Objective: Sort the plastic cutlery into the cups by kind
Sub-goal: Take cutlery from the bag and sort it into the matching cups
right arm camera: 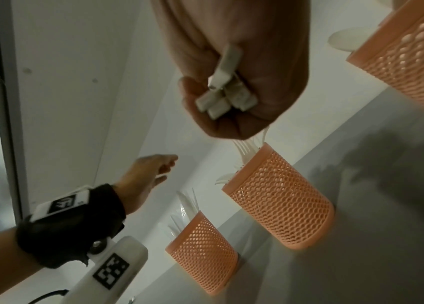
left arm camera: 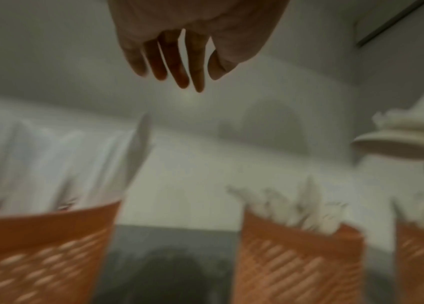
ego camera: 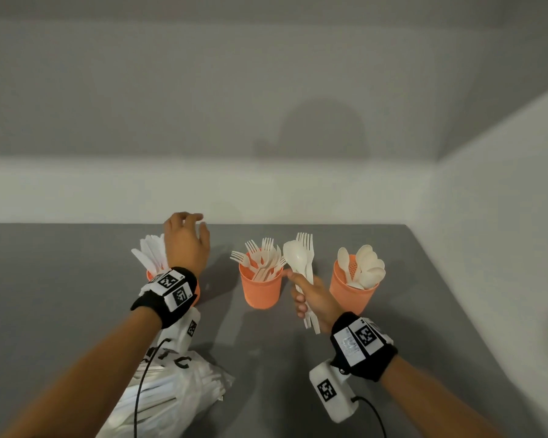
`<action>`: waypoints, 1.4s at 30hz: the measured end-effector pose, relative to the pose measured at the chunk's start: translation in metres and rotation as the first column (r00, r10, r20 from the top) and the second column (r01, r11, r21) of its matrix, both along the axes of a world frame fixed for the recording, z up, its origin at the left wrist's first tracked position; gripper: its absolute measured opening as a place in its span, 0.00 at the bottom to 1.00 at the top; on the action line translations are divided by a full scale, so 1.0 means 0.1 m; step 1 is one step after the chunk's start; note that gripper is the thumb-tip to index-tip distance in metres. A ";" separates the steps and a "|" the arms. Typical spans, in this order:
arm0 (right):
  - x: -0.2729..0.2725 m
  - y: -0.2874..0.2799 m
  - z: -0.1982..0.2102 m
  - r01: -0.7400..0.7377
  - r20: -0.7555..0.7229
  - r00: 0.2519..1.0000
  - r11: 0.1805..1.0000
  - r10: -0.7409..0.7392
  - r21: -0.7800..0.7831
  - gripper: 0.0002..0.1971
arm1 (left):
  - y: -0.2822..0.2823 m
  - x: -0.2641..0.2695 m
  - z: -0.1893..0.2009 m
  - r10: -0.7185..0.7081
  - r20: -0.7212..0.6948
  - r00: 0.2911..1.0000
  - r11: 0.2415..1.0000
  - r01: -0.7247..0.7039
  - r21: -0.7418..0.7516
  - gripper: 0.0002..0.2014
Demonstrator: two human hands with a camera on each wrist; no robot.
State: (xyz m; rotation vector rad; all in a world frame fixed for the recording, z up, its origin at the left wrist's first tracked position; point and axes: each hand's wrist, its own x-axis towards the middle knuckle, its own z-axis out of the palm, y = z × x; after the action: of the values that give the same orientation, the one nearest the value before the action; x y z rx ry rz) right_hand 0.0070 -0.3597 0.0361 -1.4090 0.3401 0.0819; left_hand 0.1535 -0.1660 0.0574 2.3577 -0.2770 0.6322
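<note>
- Our right hand (ego camera: 310, 298) is clenched round a mixed bundle (ego camera: 302, 263) of plastic spoons and forks, fist about the handles, heads standing up. The right wrist view shows several handle ends poking out below the fist.
- Our left hand (ego camera: 185, 240) holds nothing: fingers loose and spread, raised above the left cup (ego camera: 195, 294), the one with the knives (ego camera: 149, 252).
- The bundle hangs between the middle cup (ego camera: 260, 289), full of forks, and the right cup (ego camera: 351, 294), full of spoons; it touches neither that we can tell.
- All three orange mesh cups stand in a row on the grey table (ego camera: 60, 279), near the far wall.
- A white plastic bag (ego camera: 171, 390) of more cutlery lies at near left, under our left forearm.
- Step in hand, as we judge it: split the bundle. Best to bring the free left hand over, pick one kind out by the heads, and drop it handle-first into its cup.
- Risk: slackening the fist too far could spill the whole bundle; loosen only enough to slide single pieces out.
</note>
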 end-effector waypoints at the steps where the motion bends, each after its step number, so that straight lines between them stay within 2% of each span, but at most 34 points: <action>1: 0.00 0.01 0.01 0.001 -0.005 1.000 1.000 -0.001 0.023 0.09 | -0.07 -0.07 0.07 -0.077 0.004 0.997 0.994 0.077 -0.073 0.11; 3: 0.00 0.03 0.02 0.003 -0.014 1.000 0.997 -0.002 0.075 0.10 | -0.23 -0.21 0.20 -0.220 -0.044 0.975 0.955 0.206 -0.212 0.11; 4: 0.00 0.04 0.02 0.001 -0.017 1.000 0.995 0.000 0.095 0.11 | -0.31 -0.28 0.24 -0.283 -0.116 0.952 0.931 0.244 -0.272 0.10; 6: -0.02 0.07 0.04 -0.013 -0.015 1.000 0.991 0.016 0.132 0.11 | -0.46 -0.40 0.27 -0.414 -0.304 0.858 0.878 0.287 -0.383 0.09; 8: -0.04 0.08 0.06 -0.032 -0.014 0.999 0.987 0.035 0.155 0.11 | -0.58 -0.51 0.25 -0.522 -0.450 0.724 0.819 0.279 -0.501 0.07; 9: -0.05 0.08 0.07 -0.039 -0.014 0.999 0.987 0.041 0.156 0.11 | -0.63 -0.58 0.24 -0.559 -0.489 0.670 0.794 0.262 -0.549 0.07; 11: -0.06 0.09 0.08 -0.037 -0.018 0.999 0.991 0.040 0.131 0.10 | -0.72 -0.67 0.20 -0.596 -0.494 0.633 0.760 0.246 -0.602 0.10; 15: -0.06 0.09 0.05 -0.045 -0.035 0.998 0.999 0.045 -0.004 0.06 | -0.83 -0.72 0.18 -0.576 -0.461 0.675 0.786 0.303 -0.539 0.09; 19: -0.08 0.11 0.06 -0.106 -0.065 0.993 0.988 0.099 -0.115 0.08 | -0.88 -0.66 0.16 -0.520 -0.518 0.679 0.842 0.306 -0.444 0.20; 21: -0.08 0.09 0.06 -0.110 -0.070 0.992 0.985 0.101 -0.134 0.07 | -0.91 -0.66 0.17 -0.480 -0.498 0.722 0.863 0.288 -0.415 0.23; 23: -0.06 0.07 0.07 -0.104 -0.063 0.993 0.984 0.096 -0.146 0.06 | -0.93 -0.64 0.21 -0.447 -0.435 0.782 0.856 0.232 -0.462 0.22; 25: -0.05 0.05 0.08 -0.111 -0.065 0.993 0.980 0.101 -0.168 0.06 | -0.95 -0.62 0.25 -0.419 -0.367 0.831 0.818 0.170 -0.550 0.18; 27: -0.07 0.04 0.09 -0.132 -0.062 0.990 0.975 0.123 -0.180 0.07 | -0.95 -0.60 0.25 -0.433 -0.367 0.823 0.791 0.151 -0.593 0.13; 29: -0.08 0.05 0.10 -0.153 -0.062 0.988 0.974 0.144 -0.170 0.06 | -0.93 -0.61 0.24 -0.515 -0.415 0.749 0.779 0.208 -0.592 0.09; 31: -0.10 0.06 0.10 -0.172 -0.067 0.984 0.974 0.163 -0.147 0.06 | -0.92 -0.61 0.21 -0.555 -0.453 0.698 0.786 0.262 -0.559 0.12; 34: -0.12 0.06 0.08 -0.205 -0.075 0.978 0.969 0.196 -0.136 0.06 | -0.91 -0.55 0.21 -0.511 -0.417 0.752 0.787 0.215 -0.578 0.17; 36: -0.12 0.05 0.08 -0.237 -0.081 0.970 0.962 0.228 -0.135 0.05 | -0.90 -0.54 0.30 -0.510 -0.344 0.788 0.683 0.128 -0.719 0.13; 39: -0.14 0.01 0.07 -0.257 -0.092 0.965 0.960 0.247 -0.113 0.08 | -0.83 -0.52 0.48 -0.491 -0.190 0.850 0.455 0.064 -0.888 0.08; 41: -0.16 -0.03 0.07 -0.242 -0.102 0.967 0.965 0.232 -0.100 0.09 | -0.77 -0.49 0.60 -0.432 -0.109 0.895 0.383 0.073 -0.921 0.07; 42: -0.17 -0.04 0.07 -0.226 -0.100 0.971 0.971 0.217 -0.084 0.09 | -0.73 -0.46 0.64 -0.397 -0.084 0.914 0.377 0.079 -0.923 0.08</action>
State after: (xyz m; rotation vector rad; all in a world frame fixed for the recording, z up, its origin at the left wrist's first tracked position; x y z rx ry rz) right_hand -0.0097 -0.3641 0.0427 -1.5371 0.2622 0.3169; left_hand 0.1073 -0.2392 0.1211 1.2328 -0.0817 0.1550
